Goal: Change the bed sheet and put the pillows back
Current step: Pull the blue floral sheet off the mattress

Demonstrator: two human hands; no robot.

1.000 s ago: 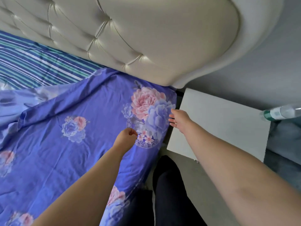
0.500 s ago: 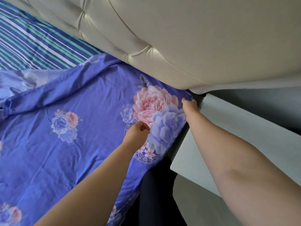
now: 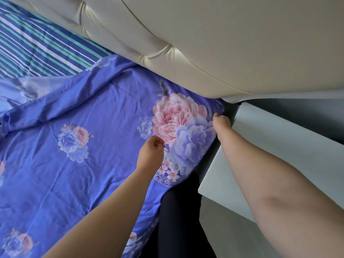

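1. Left hand (image 3: 151, 153), frame centre: fingers curled into a loose fist, apparently pinching the sheet (image 3: 78, 164); the grip itself is hidden.
2. Right hand (image 3: 222, 125), centre right: fingertips pushed down at the sheet's corner, into the dark gap beside the nightstand (image 3: 279, 144). Whether it is closed on cloth cannot be told.
3. Sheet: thin blue floral cloth, soft and creased, covering the lower left. One fold ridge runs toward the upper left.
4. Risk: uneven pull would probably leave the ridge in place or drag the corner free.
5. Striped cloth (image 3: 37, 47), upper left, remains uncovered.
6. Headboard (image 3: 186, 43), top: cream, tufted, smooth, padded.
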